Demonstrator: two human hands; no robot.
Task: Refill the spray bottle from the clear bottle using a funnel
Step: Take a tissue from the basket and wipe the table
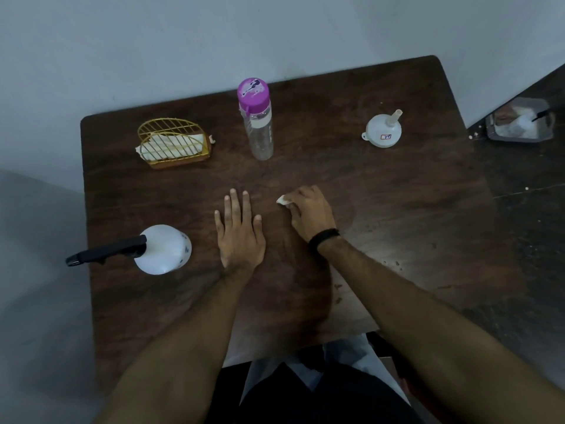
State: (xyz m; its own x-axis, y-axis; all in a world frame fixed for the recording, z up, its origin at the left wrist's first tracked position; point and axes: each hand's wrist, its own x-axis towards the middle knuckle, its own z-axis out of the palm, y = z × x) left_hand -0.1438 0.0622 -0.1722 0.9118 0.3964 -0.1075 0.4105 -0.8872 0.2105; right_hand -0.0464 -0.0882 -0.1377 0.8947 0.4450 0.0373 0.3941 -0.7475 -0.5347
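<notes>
The left hand (240,232) lies flat on the middle of the worktop (397,209), fingers straight and spread, holding nothing. Just beside it, the right hand (310,211) curls around a small white wad (282,200), pressing it to the wood. The spray bottle (163,249) stands near the left edge, the clear bottle (258,123) toward the far edge, the funnel (383,130) near the far right corner.

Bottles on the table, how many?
2. The clear bottle with purple cap stands at the far centre; the spray bottle stands near left, beside the left hand. None look hidden.
</notes>
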